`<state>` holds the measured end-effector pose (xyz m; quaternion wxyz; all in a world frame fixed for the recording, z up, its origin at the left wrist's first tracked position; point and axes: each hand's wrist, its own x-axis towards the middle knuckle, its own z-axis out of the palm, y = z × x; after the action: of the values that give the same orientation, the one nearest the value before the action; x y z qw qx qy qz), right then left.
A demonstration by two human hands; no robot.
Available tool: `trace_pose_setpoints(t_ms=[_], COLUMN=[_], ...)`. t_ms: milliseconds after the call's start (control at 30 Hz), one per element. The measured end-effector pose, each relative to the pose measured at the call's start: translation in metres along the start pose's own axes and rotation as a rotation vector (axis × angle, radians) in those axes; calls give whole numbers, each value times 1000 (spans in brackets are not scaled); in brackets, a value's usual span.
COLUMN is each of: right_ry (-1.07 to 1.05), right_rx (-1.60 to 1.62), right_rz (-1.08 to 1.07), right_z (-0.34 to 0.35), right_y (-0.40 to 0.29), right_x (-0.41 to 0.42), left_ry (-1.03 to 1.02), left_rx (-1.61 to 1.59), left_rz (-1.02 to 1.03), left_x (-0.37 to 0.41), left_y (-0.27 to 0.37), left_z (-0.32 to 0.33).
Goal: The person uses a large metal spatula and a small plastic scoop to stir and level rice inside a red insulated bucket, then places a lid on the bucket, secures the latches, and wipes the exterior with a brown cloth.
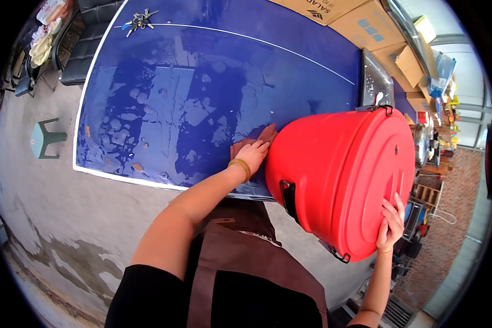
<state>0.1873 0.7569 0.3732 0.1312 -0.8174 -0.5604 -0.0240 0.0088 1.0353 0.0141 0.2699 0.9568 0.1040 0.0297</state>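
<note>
My left hand (252, 158), with yellow bangles at the wrist, presses a crumpled reddish-brown cloth (265, 133) onto the wet blue tabletop (213, 88). Its fingertips are close to the base of a large red plastic lidded bucket (315, 160) at the table's near edge. Over on the bucket's round lid (381, 172), my right hand (391, 221) holds on near the raised bar, its fingertips partly hidden. Black clasps (336, 251) sit along the lid's rim, and a black handle (289, 201) is on the side. I cannot tell whether the bucket is tilted.
A bunch of keys (139, 21) lies at the table's far left. Cardboard boxes (369, 28) and a dark tray (377, 80) with a white spoon (378, 98) stand beyond the bucket. A green stool (47, 138) and black chairs (86, 49) are on the left floor.
</note>
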Motion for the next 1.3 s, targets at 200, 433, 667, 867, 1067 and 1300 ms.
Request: trace_pose_setpoints(t_ms=[200,433,667,867,1067,1300], right_ry=[26,35,24,36,61,70], right_rx=[10,20,0,35,66,81], right_rz=[16,59,44,62,41,-1], right_z=[0,1,0,0,0,1], right_y=[-3,-6,-8,-8,-11,-5], right_x=[3,1,4,1,3,0], left_ry=[-307,474,-113,-115,-213,-259], left_rx=[49,-482,117,-395,-353,-287], left_rz=[276,-38,-46,42,122,206], left_x=[-57,94,155,92,14,-96], left_y=[-38,-72,-66,-56,-43,-45], left_z=[-38,-117,-39,-32,-28,-28])
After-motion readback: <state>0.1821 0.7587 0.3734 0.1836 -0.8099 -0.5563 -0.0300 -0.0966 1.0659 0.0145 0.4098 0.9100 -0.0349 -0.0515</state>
